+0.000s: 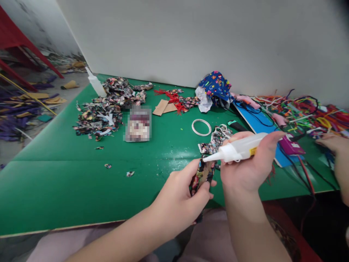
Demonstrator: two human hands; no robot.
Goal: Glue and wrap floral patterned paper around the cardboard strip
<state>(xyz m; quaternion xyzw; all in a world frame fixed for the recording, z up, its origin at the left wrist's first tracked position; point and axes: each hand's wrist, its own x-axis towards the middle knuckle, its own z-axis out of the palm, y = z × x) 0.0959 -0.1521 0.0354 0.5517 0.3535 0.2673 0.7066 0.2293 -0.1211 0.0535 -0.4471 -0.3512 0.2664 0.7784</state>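
Glue bottle [242, 148] lying sideways, right hand [245, 171] clamping it, nozzle pointing left at fabric strip [202, 175] left hand [177, 200] is pinching

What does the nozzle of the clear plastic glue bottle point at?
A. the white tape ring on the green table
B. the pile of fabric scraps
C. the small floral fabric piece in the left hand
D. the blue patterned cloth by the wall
C: the right hand holds the clear plastic glue bottle, with its nozzle just above the small floral fabric piece pinched in the left hand.
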